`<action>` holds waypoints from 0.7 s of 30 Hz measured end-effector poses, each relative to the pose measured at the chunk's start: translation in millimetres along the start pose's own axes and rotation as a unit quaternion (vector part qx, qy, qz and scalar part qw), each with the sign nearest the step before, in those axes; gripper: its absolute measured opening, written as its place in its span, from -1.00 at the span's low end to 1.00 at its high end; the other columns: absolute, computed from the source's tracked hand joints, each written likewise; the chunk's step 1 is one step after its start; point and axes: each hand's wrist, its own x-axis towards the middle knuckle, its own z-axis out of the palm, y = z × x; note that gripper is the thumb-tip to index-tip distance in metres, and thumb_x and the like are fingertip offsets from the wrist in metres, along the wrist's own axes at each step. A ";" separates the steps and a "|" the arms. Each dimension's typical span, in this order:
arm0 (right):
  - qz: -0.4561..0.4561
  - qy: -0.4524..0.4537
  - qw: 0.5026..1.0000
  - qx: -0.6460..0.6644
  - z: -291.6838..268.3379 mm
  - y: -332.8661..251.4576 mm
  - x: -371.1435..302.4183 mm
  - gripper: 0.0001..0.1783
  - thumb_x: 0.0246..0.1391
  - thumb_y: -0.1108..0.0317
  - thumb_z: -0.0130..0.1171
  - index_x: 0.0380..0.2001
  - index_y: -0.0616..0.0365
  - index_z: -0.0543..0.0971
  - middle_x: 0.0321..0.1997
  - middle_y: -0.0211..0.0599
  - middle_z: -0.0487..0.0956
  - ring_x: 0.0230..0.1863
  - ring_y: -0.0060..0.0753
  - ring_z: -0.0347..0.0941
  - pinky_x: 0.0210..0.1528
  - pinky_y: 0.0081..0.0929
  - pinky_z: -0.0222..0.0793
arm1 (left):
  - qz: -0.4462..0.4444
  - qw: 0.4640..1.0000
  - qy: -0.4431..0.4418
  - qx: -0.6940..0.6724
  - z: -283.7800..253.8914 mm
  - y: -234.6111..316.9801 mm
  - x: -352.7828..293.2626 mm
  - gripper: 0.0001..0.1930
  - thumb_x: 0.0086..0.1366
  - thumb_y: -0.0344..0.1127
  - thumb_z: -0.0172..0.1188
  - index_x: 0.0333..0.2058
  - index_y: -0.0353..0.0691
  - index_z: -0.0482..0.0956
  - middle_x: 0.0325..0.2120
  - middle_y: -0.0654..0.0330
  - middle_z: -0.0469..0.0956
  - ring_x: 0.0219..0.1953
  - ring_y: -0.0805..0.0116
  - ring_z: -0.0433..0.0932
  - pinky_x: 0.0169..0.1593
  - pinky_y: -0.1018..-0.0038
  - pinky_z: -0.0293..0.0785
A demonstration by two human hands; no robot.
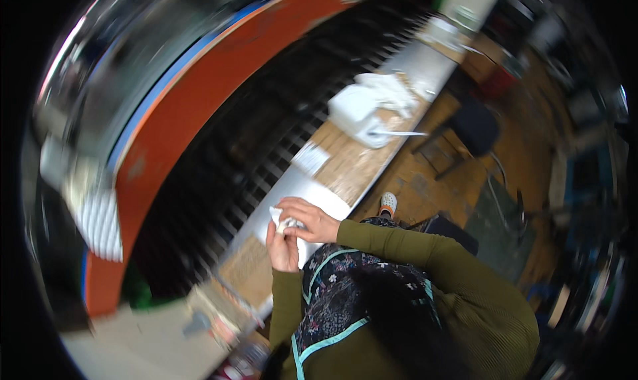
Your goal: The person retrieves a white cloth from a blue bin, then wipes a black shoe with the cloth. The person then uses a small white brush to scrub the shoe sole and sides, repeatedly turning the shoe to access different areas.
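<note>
Both my hands meet over the narrow metal-edged bench, close to my body. My left hand [284,252] points upward from below, its fingers bent against a small white crumpled piece [284,224], perhaps cloth or paper. From the right, my right hand [311,220] reaches across with curled fingers and pinches the same piece. Much of it is hidden by the fingers, and blur hides its exact kind. Farther along the bench stands a white plastic container [354,113] beside a heap of white cloth-like pieces [392,91].
A wooden board [342,171] bears a white paper slip [310,159]. Left of the bench runs a dark slatted machine bed [226,154] with an orange frame [193,107]. At right are a dark stool [475,129] and a wooden floor. Cluttered goods lie on the near-left table [143,340].
</note>
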 end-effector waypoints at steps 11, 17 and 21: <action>0.065 0.244 0.968 0.005 -314.0 49.5 -125.3 -0.18 -0.05 0.61 -0.11 0.32 0.11 -0.08 0.38 -0.12 0.03 0.43 -0.14 -0.20 0.40 -0.25 -0.26 | -0.228 0.949 -0.189 0.109 283.1 -215.6 71.2 -0.74 0.23 -0.51 0.08 -0.09 -0.24 0.39 -0.16 0.16 0.46 -0.15 0.38 0.50 -0.09 0.46 0.52; 0.182 0.430 0.869 0.162 -502.7 84.0 -204.6 -0.22 0.16 0.40 -0.03 0.33 0.15 -0.18 0.41 -0.13 -0.06 0.40 -0.21 -0.13 0.35 -0.32 -0.12 | -0.223 0.923 -0.266 0.164 435.7 -371.6 88.3 -0.57 0.14 -0.60 0.12 0.01 -0.22 0.33 -0.10 0.05 0.48 -0.12 0.35 0.50 -0.04 0.42 0.49; 0.315 0.334 0.882 0.111 -598.3 86.4 -233.5 -0.41 0.17 0.34 0.03 0.24 0.22 0.15 0.21 -0.19 0.30 0.21 -0.40 0.21 0.25 -0.40 0.09 | -0.103 0.886 -0.369 0.262 518.6 -425.8 98.1 -0.36 0.04 -0.70 0.10 0.13 -0.19 0.22 -0.13 0.05 0.46 -0.10 0.33 0.50 -0.04 0.44 0.48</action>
